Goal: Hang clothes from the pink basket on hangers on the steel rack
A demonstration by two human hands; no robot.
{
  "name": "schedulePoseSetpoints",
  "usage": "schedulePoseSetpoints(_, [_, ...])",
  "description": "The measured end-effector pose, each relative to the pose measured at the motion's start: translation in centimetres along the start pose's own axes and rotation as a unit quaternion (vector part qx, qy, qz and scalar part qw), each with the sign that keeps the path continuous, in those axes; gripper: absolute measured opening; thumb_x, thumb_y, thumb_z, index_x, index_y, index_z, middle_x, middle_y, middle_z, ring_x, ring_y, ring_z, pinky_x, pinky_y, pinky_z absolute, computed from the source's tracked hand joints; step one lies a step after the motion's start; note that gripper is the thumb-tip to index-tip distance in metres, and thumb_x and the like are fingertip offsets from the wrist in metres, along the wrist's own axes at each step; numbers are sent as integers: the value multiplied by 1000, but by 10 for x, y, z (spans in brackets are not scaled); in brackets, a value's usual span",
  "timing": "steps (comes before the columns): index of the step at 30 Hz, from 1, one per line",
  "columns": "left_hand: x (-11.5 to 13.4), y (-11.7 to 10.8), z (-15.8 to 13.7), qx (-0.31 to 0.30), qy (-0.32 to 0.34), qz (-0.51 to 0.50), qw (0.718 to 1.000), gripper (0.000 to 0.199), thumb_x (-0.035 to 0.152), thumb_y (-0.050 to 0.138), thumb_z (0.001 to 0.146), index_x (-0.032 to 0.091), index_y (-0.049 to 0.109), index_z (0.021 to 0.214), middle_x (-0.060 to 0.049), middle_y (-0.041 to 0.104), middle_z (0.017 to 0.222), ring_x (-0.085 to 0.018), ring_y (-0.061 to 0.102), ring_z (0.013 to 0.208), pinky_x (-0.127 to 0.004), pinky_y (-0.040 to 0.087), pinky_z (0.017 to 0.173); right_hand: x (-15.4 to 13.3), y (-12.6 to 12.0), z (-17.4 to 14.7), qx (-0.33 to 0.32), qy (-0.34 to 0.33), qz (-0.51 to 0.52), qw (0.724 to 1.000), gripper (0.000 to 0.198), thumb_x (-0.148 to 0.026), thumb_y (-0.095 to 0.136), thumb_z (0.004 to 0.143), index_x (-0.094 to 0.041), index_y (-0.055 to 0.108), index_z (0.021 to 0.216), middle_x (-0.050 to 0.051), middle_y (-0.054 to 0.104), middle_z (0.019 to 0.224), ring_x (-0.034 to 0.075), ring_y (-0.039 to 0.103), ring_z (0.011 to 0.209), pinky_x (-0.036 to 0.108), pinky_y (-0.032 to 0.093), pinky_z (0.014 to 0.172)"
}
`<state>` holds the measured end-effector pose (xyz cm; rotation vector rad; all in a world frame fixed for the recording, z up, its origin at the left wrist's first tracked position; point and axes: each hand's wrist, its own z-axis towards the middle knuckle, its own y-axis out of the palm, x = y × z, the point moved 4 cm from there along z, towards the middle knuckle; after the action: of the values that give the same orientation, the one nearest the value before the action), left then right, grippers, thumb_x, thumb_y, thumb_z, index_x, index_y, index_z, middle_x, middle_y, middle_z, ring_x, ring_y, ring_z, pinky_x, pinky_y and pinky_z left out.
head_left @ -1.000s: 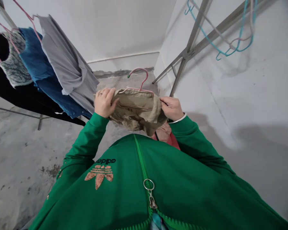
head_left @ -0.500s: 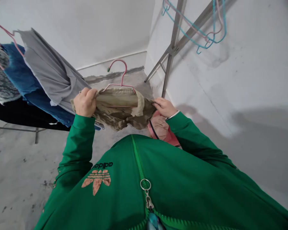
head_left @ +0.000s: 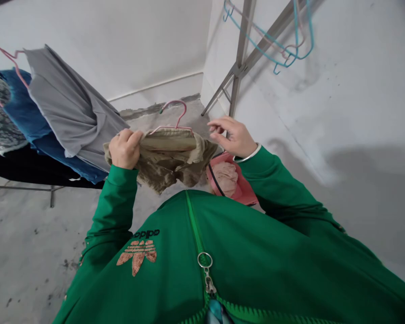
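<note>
A khaki garment (head_left: 170,164) with a paler collar-like upper edge hangs on a pink clothes hanger (head_left: 179,118), whose hook stands above the cloth. My left hand (head_left: 125,147) is closed round the garment's left side, bunching the cloth. Off the right end of the garment, my right hand (head_left: 232,135) holds nothing; thumb and fingers are parted, close beside the cloth. The garment's lower part falls towards my green jacket and is partly creased in shadow.
Grey (head_left: 65,103), blue (head_left: 30,117) and patterned clothes hang on a rack at left. Blue and pink hangers (head_left: 273,49) hang from a metal stand (head_left: 238,69) at upper right. Below my right hand is a pink basin (head_left: 245,191) with pale pink cloth inside.
My right hand has let go of the garment's right side and risen slightly. The garment and hanger have dropped a little, the hook shifting right. My left hand keeps its grip.
</note>
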<state>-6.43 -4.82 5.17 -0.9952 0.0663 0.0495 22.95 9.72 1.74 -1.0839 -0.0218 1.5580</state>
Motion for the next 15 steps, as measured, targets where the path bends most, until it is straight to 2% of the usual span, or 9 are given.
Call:
schedulePoseSetpoints(3, [13,7,3,-2,26,-7,1000,27,18,46,86,20,68,101,-7,58,81,-19,54,73,-31,36,63,-34,3,29,12,-25,52,998,50,-58,54,88,-17,60,115,8,61,101,16,58,87,33,50,82])
schedulePoseSetpoints(6, [24,17,2,-16,47,-18,999,30,18,42,89,20,68,103,-8,59,81,-20,54,74,-33,36,64,-53,17,47,-14,-4,143,990,50,-62,51,88,-16,62,103,7,61,95,16,58,91,32,50,83])
schedulePoseSetpoints(10, [28,30,0,-63,64,-39,995,35,18,38,92,20,66,113,-10,62,89,-22,56,81,-34,39,70,-60,46,49,-47,69,324,942,53,-64,42,91,-16,54,71,0,55,64,10,55,65,26,48,68])
schedulePoseSetpoints(12, [28,35,-2,-89,69,-47,993,37,17,38,92,20,63,119,-12,64,100,-23,58,90,-36,40,75,-61,56,45,-33,87,383,919,53,-63,45,90,-17,48,64,-2,48,55,8,50,56,24,45,62])
schedulePoseSetpoints(15, [31,40,-4,-119,71,-61,988,41,15,39,90,21,61,124,-13,61,118,-25,56,107,-40,41,85,-61,67,39,-3,100,409,907,51,-61,51,89,-17,46,62,-4,46,52,8,46,53,23,43,59])
